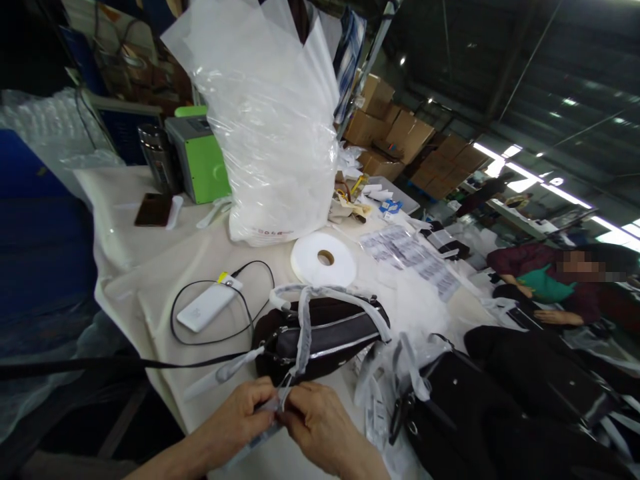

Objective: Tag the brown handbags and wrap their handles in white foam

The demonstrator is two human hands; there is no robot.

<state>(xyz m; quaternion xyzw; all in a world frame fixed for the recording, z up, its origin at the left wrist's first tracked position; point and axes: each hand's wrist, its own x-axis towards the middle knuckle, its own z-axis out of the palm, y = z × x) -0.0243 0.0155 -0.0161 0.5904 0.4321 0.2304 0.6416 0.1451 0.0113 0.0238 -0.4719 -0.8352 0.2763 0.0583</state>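
Note:
Close together at the front edge, my left hand (249, 411) and my right hand (320, 417) are both closed, pinching a translucent plastic strip (265, 435). The strip runs down below the left fingers, and a thin loop rises from it toward a black handbag (327, 330). That bag lies on the table just beyond my fingertips, with a silver zip on its front. White foam wrapping (303, 333) covers its handles. A black strap (150, 363) stretches from the bag's left end to the left. Exactly how the strip joins the bag is hidden by my fingers.
A white roll (313, 260) lies behind the bag, with a white power bank (207, 305) and cable to its left. A large plastic sack (275, 133) stands farther back. More black bags (465, 413) crowd the right side. A co-worker (565, 280) sits beyond them.

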